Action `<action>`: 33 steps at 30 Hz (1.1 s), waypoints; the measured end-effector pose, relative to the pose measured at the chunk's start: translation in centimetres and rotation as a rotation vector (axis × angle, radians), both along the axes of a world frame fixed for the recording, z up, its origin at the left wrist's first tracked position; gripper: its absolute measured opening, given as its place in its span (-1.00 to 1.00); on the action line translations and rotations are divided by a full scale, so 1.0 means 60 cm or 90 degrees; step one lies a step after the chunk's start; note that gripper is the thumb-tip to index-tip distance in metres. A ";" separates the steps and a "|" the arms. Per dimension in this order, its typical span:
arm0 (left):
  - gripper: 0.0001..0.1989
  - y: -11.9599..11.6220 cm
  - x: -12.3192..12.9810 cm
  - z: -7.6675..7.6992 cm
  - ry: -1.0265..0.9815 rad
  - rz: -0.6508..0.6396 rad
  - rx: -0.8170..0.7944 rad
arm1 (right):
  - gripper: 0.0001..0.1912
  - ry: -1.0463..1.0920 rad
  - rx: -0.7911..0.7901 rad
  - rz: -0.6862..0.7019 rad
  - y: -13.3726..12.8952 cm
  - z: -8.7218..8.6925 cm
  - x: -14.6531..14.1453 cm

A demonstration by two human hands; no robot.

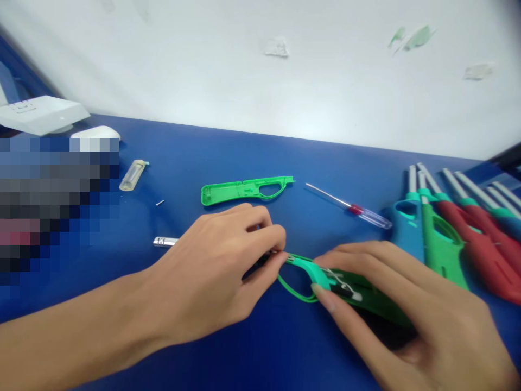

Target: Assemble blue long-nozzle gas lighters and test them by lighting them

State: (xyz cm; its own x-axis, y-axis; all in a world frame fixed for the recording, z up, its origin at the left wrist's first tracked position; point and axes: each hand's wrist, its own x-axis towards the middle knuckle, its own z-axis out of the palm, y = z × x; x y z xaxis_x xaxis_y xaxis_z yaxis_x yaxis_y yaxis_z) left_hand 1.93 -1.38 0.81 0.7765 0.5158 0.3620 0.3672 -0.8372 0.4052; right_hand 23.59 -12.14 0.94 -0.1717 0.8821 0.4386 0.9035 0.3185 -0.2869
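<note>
A green lighter half-shell lies open side up between my hands, with a teal trigger and a white wire in it. My left hand is closed in a pinch on the lighter at the front of the shell; a metal tube sticks out to the left from behind it. My right hand pinches the trigger between thumb and forefinger, its palm over the shell's rear end. The matching green half-shell rests just beyond my left hand, hollow side up. Part of the held lighter is hidden.
A screwdriver lies beyond my right hand. Several assembled lighters are grouped at the right. At the left are a clear fuel tank, a small screw and white objects. A white wall stands behind the blue table.
</note>
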 end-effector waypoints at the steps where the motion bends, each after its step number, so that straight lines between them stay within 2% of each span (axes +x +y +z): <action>1: -0.84 0.000 0.001 0.000 -0.005 0.003 -0.003 | -0.87 0.009 -0.004 -0.004 0.001 0.000 0.000; 11: -0.86 -0.002 0.001 0.002 -0.017 0.020 -0.011 | -0.90 0.086 -0.036 -0.064 -0.002 0.000 -0.010; 33: -0.84 -0.003 0.003 0.002 -0.006 0.008 -0.012 | -0.90 0.100 -0.037 -0.071 -0.002 -0.001 -0.011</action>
